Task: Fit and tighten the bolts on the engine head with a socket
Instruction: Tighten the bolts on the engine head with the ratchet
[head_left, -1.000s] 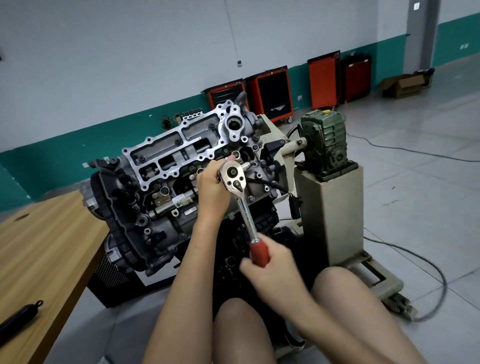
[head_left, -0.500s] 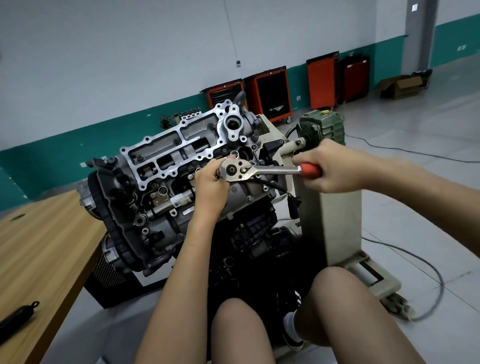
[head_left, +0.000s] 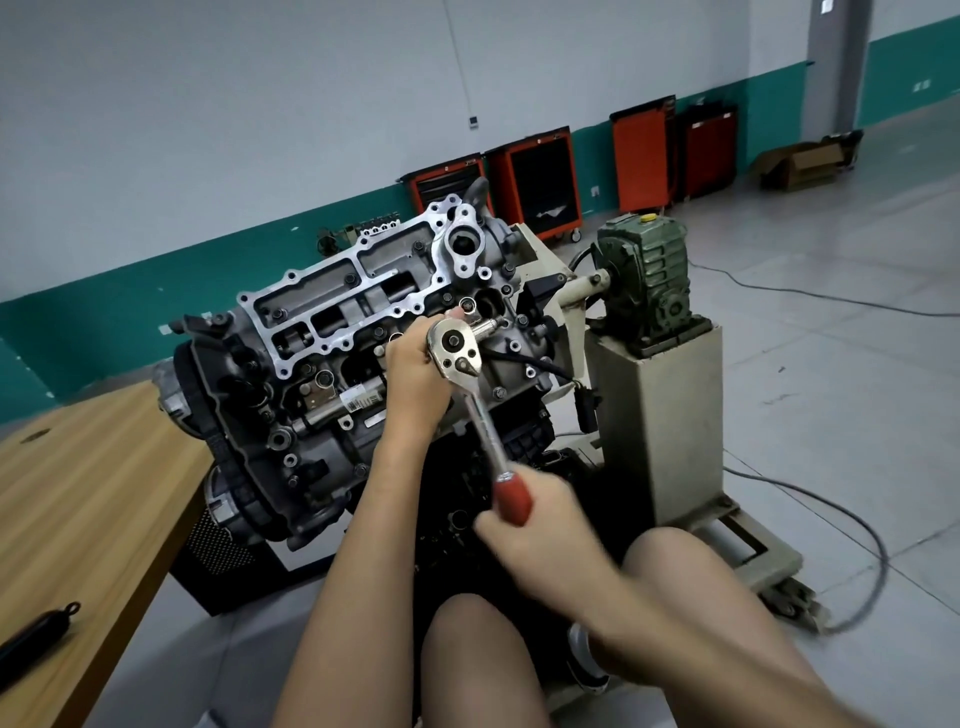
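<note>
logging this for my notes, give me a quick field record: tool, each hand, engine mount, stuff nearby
tool: ratchet wrench, red handle, head against the engine head
left hand: holds the wrench at its head
right hand: grips the red handle, low end
mount: stand with green gearbox
nearby: wooden table, black rod on it

Head-worn camera looks forward and down, close to the engine head (head_left: 337, 306).

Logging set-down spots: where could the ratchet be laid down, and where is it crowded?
Bare wooden table between the engine and the black strut; bare floor right of the stand, bordered by the cable. Crowded at the engine head, where left hand and right hand hold the ratchet.
</note>
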